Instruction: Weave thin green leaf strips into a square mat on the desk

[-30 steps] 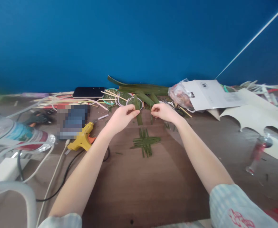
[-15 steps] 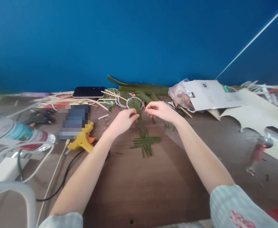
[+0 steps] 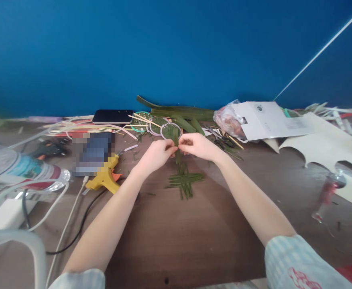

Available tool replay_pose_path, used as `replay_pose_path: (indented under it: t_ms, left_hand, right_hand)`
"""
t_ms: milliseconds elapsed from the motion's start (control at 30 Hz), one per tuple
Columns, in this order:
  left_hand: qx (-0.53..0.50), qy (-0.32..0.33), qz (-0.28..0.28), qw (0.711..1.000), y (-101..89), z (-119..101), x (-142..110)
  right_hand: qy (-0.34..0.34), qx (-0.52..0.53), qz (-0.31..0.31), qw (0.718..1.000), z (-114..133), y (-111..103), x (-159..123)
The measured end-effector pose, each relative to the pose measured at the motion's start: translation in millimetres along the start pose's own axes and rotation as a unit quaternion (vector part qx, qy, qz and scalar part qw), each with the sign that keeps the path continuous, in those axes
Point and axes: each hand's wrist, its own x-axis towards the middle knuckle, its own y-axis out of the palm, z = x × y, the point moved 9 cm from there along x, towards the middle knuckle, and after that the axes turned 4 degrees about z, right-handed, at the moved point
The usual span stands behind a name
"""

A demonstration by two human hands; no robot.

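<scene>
My left hand (image 3: 163, 151) pinches a long green leaf strip (image 3: 176, 138) from its left side. From the right, my right hand (image 3: 196, 145) closes its thumb and fingertips on the same strip, close to the left fingertips. Just below the hands, a small woven cross of green leaf strips (image 3: 184, 180) lies flat on the brown table (image 3: 176, 237). Behind the fingers stand round pieces with pale rims and green filling (image 3: 166, 129). Long wide leaves (image 3: 183, 113) lie along the wall behind them.
On the left are a yellow glue gun (image 3: 106, 176) with its black cord, a phone (image 3: 112, 116), a plastic bottle (image 3: 16, 166) and white cables. Scissors (image 3: 222, 140), a plastic bag (image 3: 230, 120) and cut white card (image 3: 329, 140) lie to the right. A blue wall (image 3: 176, 52) bounds the back.
My right hand has moved left and a little down, from apart to pinching the leaf strip beside my left hand. The scissors now show behind it. My left hand stays nearly in place.
</scene>
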Motion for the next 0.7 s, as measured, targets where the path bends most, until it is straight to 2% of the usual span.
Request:
replay_pose_path:
  t_ms: [200,333,500,700]
  left_hand:
    - [0.019,0.012,-0.021,1.0,-0.7,-3,-1]
    - [-0.002,0.025,-0.029,0.999,-2.3,-8,-3]
    - [-0.025,0.019,-0.029,0.999,-7.1,-9,-4]
    - [-0.034,0.007,-0.028,0.999,-8.5,-4,-2]
  right_hand:
    - [-0.025,-0.032,-0.036,0.999,4,-4,1]
    - [-0.016,-0.052,-0.057,0.997,-2,-9,1]
    - [0.029,-0.109,-0.084,0.99,-19,-26,-1]
    - [0.103,-0.161,-0.098,0.977,-51,-41,-4]
